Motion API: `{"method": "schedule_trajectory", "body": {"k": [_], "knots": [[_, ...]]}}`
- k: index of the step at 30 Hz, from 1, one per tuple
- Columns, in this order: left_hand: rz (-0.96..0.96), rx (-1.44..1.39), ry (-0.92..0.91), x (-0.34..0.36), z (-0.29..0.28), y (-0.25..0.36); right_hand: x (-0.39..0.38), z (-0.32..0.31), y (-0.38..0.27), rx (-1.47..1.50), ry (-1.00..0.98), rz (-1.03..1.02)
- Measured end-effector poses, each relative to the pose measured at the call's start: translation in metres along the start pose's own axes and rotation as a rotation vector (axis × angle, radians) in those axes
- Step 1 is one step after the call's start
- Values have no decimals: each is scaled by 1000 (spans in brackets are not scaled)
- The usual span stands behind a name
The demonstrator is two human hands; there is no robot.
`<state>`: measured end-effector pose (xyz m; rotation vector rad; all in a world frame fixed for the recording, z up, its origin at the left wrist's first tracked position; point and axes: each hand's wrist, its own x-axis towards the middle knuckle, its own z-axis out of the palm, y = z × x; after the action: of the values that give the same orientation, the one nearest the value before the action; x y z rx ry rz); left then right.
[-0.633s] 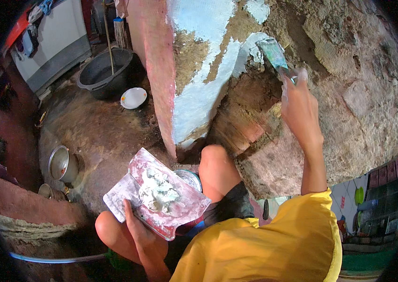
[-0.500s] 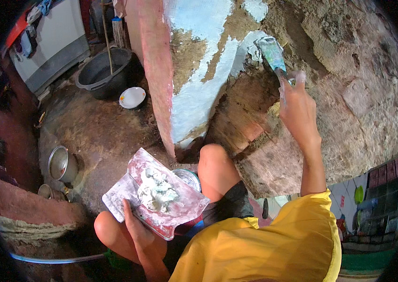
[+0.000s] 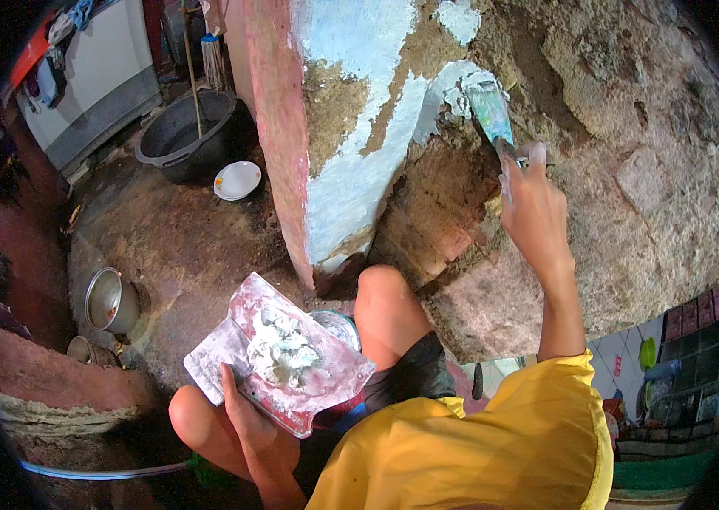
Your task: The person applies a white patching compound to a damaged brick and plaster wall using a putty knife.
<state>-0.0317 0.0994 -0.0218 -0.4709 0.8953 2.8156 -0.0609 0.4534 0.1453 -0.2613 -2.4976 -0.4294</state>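
Note:
My left hand grips a bent, pink-and-white smeared board with a lump of white paste on it. A round tin sits behind the board, largely hidden. My right hand is closed on the handle of a putty knife smeared pale green and white. Its blade rests on a ragged patch of white paste beside the light-blue painted wall corner. Below the blade, rough brown masonry is exposed.
A black tub with a pole stands at upper left near a white plate. Metal pots lie on the stained floor. Hanging cloths are at top left. A tiled area with assorted dishes shows at lower right.
My right hand and the knife have shifted slightly left and down against the wall. My left hand still holds the board, almost unmoved.

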Motion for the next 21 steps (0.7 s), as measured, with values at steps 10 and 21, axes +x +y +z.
{"method": "schedule_trajectory", "body": {"k": [10,21], "knots": [[-45,-70,24,5,-10,-3,-5,-1,0,56,36,-9],[-12,-63,43,6,-10,-3,-7,0,7,42,-16,-47]]}}
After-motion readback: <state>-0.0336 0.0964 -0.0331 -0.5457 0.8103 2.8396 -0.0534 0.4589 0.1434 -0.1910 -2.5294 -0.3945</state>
